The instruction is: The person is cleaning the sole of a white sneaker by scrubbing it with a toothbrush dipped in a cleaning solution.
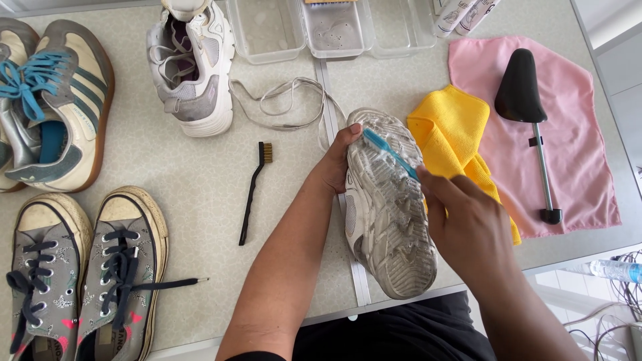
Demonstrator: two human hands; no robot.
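Observation:
My left hand (332, 167) grips the toe side of a white sneaker (391, 227), which lies sole-up and foamy on the table. My right hand (468, 224) holds a blue brush (388, 151) with its head pressed on the front part of the sole. The matching white and grey sneaker (194, 67) stands upright at the back, with a loose grey lace (287, 103) lying beside it.
A small black wire brush (253, 190) lies left of my arm. A yellow cloth (455, 140), a pink cloth (575, 154) and a black shoe tree (528, 107) sit right. Blue-laced sneakers (53, 100) and grey canvas shoes (87, 267) occupy the left. Clear trays (334, 27) line the back.

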